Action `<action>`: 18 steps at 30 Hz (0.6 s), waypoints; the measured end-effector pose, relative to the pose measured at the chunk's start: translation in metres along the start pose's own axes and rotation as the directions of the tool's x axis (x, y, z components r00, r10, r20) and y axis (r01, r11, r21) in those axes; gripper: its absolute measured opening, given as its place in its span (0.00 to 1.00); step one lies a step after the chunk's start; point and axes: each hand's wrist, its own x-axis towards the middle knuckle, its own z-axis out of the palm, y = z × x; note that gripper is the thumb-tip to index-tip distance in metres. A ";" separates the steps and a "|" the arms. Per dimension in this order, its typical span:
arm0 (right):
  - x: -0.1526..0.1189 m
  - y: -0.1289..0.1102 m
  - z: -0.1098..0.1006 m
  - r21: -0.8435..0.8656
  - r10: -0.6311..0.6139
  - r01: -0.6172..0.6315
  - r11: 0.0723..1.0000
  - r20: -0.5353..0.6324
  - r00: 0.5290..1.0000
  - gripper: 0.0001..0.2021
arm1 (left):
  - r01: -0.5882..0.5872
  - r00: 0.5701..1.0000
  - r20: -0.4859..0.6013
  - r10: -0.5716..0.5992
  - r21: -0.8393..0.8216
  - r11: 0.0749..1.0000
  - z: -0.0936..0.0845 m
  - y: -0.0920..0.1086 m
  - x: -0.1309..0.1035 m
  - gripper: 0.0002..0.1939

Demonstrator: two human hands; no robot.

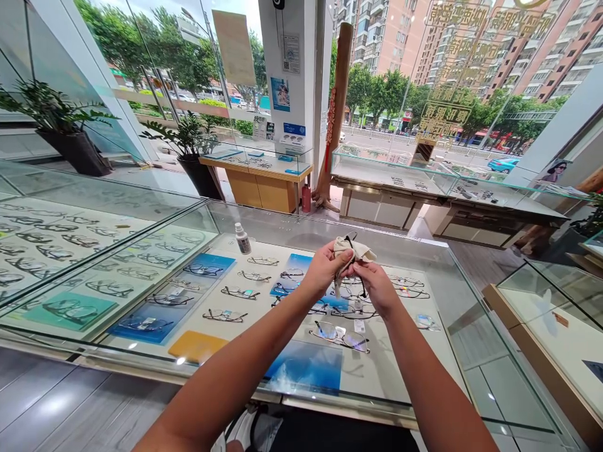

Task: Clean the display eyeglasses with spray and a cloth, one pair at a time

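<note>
Glass-fronted optician's premises look out on a street with trees and apartment blocks, well beyond the fingers. Across the near part of the room runs a glass-topped display case [400, 237], and both hands are above its top. The left hand [327, 263] has its fingers closed on a beige cloth [358, 249], bunched between thumb and forefinger. Just beside it, the right hand [375, 284] has thumb and fingers pinched together on a pair of dark-framed eyeglasses [362, 289], whose one thin temple drops just below the fingertips. The cloth wraps much of that frame, so it is hard to tell which part each finger grips.

To the left of the fingers, a white-capped spray bottle [242, 238] stands upright on the glass. Below the fingers, inside the case, lies a thin-rimmed pair of spectacles [340, 337], lenses showing a bluish-purple sheen; nearer the person than these is a blue panel [306, 370]. Farther to the lower left of the fingers lies an orange panel [196, 346]. Beyond the fingers, well apart, a red fire extinguisher [306, 199] stands on the floor beside a wooden-fronted showcase [257, 187].
</note>
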 end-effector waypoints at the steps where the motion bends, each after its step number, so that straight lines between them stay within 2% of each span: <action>1: 0.000 0.000 0.001 0.000 0.000 0.000 1.000 0.002 1.000 0.16 | -0.012 1.000 -0.016 0.012 0.012 1.000 0.000 -0.002 0.000 0.23; 6: -0.002 0.000 0.002 0.013 -0.022 0.022 1.000 0.027 0.999 0.13 | 0.007 0.997 -0.072 -0.003 0.046 0.999 -0.003 -0.002 0.001 0.27; 8: -0.002 -0.002 0.000 0.006 -0.028 0.028 1.000 0.021 0.999 0.13 | 0.038 0.999 -0.024 -0.037 0.036 0.999 -0.006 0.002 0.002 0.28; 11: -0.002 -0.006 -0.003 0.011 -0.033 0.034 0.999 -0.015 0.999 0.13 | 0.087 0.993 0.080 -0.085 -0.017 0.996 -0.007 0.009 0.002 0.25; 14: -0.002 -0.008 -0.003 0.054 -0.026 0.027 0.998 -0.019 0.999 0.13 | 0.096 0.986 0.143 -0.085 -0.071 0.993 -0.005 0.014 0.000 0.24; 16: -0.002 -0.007 -0.001 0.083 0.000 0.000 0.997 -0.003 1.000 0.14 | 0.091 0.985 0.154 -0.079 -0.068 0.994 -0.004 0.013 -0.001 0.24; 18: -0.002 -0.004 0.001 0.095 0.017 -0.018 0.995 0.006 1.000 0.15 | 0.088 0.989 0.121 -0.081 -0.049 0.995 -0.003 0.010 -0.001 0.23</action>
